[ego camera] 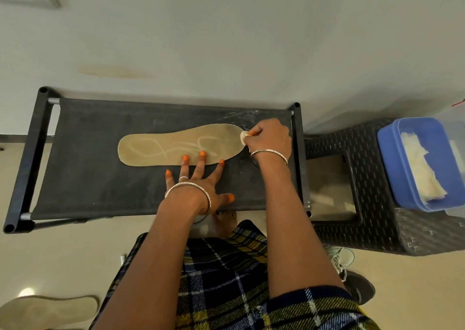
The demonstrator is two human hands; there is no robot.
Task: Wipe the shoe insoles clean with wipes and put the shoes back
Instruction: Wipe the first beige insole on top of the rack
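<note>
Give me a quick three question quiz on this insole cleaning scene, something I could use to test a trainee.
1. True or false: the left hand, fingers spread straight, presses on the tan foam insole.
2. What does the right hand pinch? A) a white wipe B) a shoelace C) a brush
3. Fill in: the spare wipes lie in the ____ plastic box on the dark woven stool.
Key: 1 true; 2 A; 3 blue.
</note>
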